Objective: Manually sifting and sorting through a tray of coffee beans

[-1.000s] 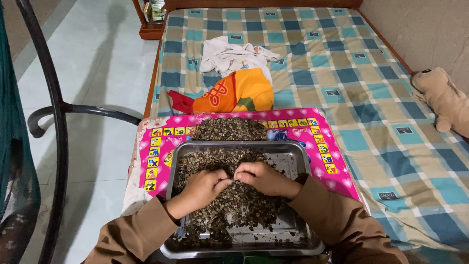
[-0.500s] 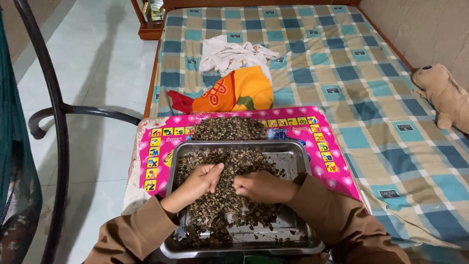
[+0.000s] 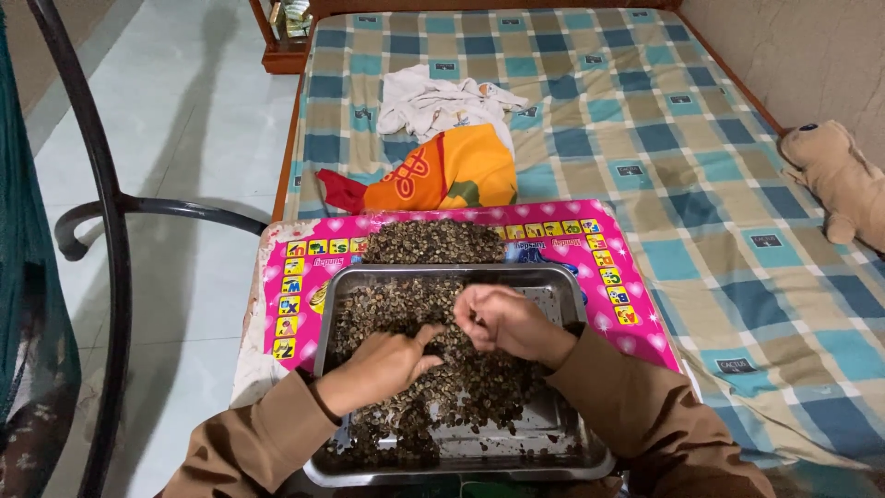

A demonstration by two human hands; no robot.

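The right hand [image 3: 502, 320] has lifted off the dark seeds [image 3: 433, 369] since a moment ago, its grip now pinched shut just above the heap; what it pinches is too small to tell. The left hand [image 3: 387, 361] has flattened onto the seeds, fingers loose, inside the metal tray [image 3: 553, 293] on the pink mat [image 3: 627, 304].

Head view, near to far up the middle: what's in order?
Metal tray with both hands in the seeds → seed pile on the pink mat → orange cloth → white cloth.
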